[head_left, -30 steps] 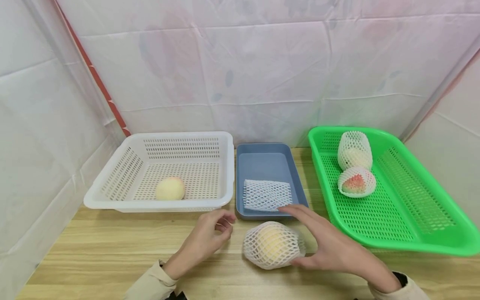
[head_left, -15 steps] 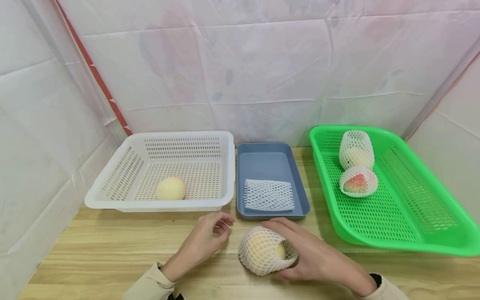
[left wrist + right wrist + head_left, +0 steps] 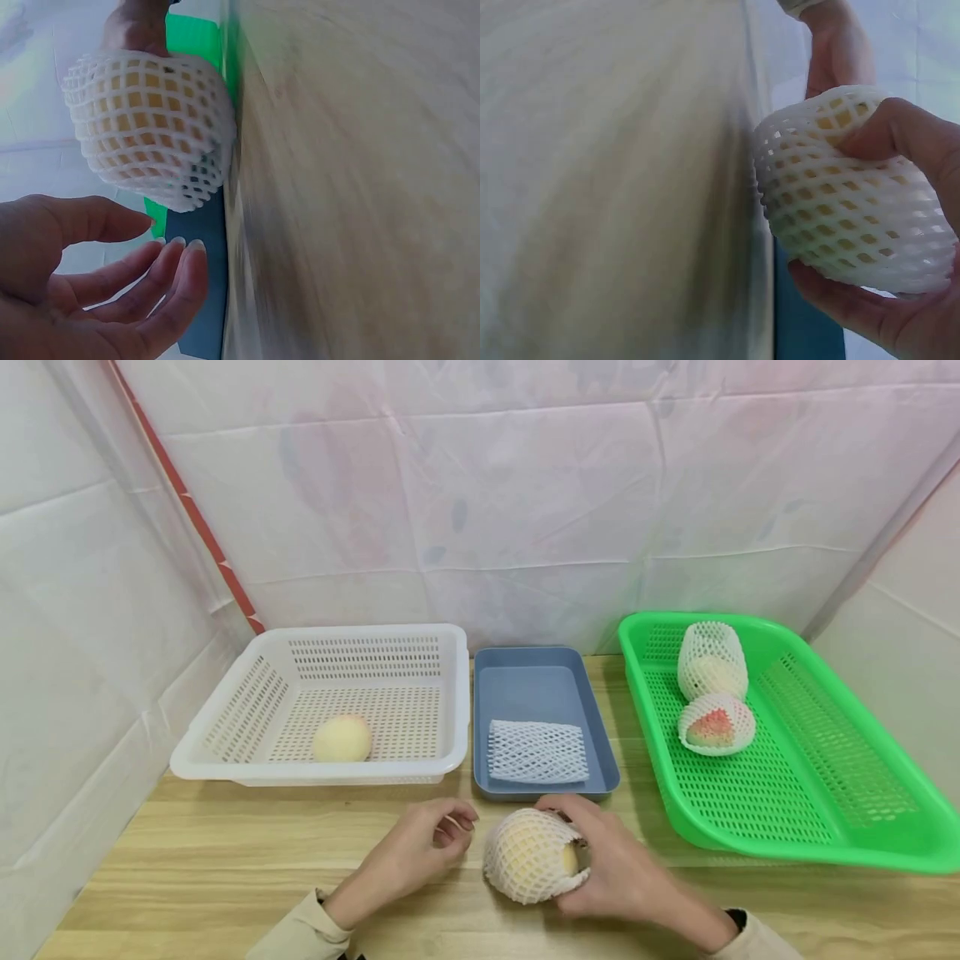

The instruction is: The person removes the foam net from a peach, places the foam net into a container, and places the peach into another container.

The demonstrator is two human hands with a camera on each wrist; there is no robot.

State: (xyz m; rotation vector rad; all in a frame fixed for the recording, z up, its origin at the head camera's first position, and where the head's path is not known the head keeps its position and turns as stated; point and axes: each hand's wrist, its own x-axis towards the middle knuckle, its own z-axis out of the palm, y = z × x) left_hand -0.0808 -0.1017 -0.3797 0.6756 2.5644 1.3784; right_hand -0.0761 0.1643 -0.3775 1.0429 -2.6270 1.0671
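Note:
A peach in a white foam net sleeve (image 3: pixel 528 856) is on or just above the wooden table, in front of the blue-grey tray. My right hand (image 3: pixel 618 864) grips it from the right, with the thumb on one side and fingers on the other, as the right wrist view shows with the netted peach (image 3: pixel 840 202). Some yellow skin shows at the sleeve's opening toward that hand. My left hand (image 3: pixel 420 847) is just left of the peach, apart from it, its fingers loosely bent and holding nothing. In the left wrist view, the left hand's fingers (image 3: pixel 161 292) are below the netted peach (image 3: pixel 150 124).
A white basket (image 3: pixel 225 768) at the left holds one bare peach (image 3: pixel 342 738). The blue-grey tray (image 3: pixel 528 685) bears flat foam net sleeves (image 3: pixel 537 752). In the green basket (image 3: pixel 780 810) at the right lie two netted peaches (image 3: pixel 716 725). White sheeting stands behind.
My right hand has closed from a wide spread onto the netted peach, which has turned so its sleeve opening shows. The left hand has shifted only slightly.

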